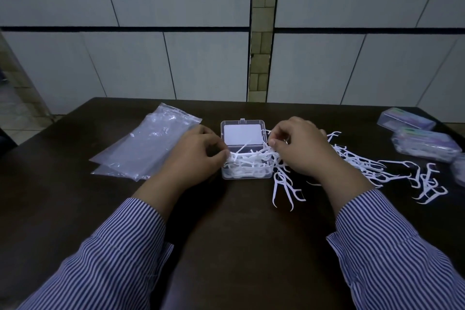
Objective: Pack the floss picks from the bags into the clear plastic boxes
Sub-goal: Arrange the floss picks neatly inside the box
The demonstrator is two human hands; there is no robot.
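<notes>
A small clear plastic box (247, 175) stands open at the table's middle, its lid (242, 133) tipped back with a white label inside. White floss picks (247, 160) fill it and stick out above the rim. My left hand (198, 156) is at the box's left side, fingers curled on picks at the rim. My right hand (299, 148) is at the box's right side, fingers curled into a tangle of picks there. A loose pile of picks (362, 166) spreads across the table to the right.
Two flat empty clear bags (148, 143) lie to the left of the box. Closed clear boxes (425, 143) with coloured labels sit at the right edge of the dark table (239, 234). A tiled wall rises behind the table.
</notes>
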